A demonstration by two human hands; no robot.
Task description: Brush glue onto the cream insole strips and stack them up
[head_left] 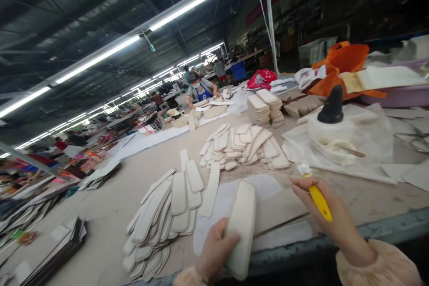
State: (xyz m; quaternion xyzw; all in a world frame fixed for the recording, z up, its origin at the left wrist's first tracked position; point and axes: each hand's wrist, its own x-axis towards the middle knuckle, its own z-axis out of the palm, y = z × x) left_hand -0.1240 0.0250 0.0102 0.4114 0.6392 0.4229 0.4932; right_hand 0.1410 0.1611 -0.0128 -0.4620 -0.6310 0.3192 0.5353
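My left hand (217, 246) is closed around the lower part of a long cream padded piece with rounded corners (244, 219), thumb on top, held tilted above the table's front edge. In my right hand (323, 208) is a brush with a yellow handle (320, 203); its white bristle end points up and away from me. Beyond the brush sits a white glue container (330, 136) with a black cone on it and a thin stick lying at its opening. Left of my left hand lies a fanned heap of similar cream pieces (156, 214).
Another loose pile of pieces (234, 143) lies mid-table, with neat stacks (264, 105) behind. Dark-edged sheets (55, 250) lie at the left. Orange cloth (346, 60) and scissors (417, 136) are at the right. A co-worker in a blue apron (203, 94) works at the far end.
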